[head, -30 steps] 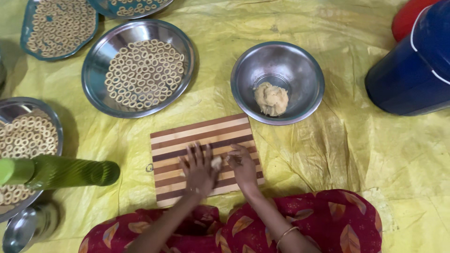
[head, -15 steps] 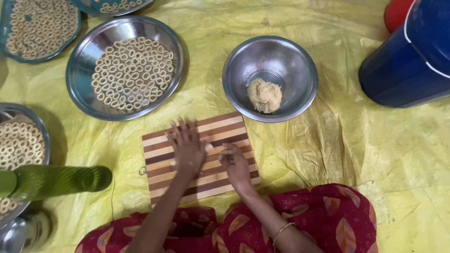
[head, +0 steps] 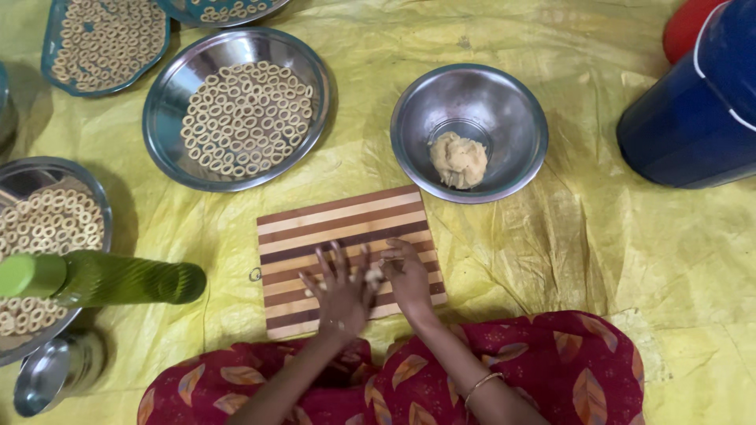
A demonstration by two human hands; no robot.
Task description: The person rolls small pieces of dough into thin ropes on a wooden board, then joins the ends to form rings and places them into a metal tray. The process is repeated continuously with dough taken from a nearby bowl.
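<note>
Striped board (head: pixel 346 228) bears both hands (dough piece (head: pixel 373 275) between).

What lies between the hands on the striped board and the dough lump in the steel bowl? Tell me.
Nothing visible. Beyond the left hand and right hand lie only bare striped board, yellow sheet and the steel bowl rim before the dough lump.

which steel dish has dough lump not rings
The steel bowl right of the round ring plate, above the board; it holds one dough lump, no rings.
</note>
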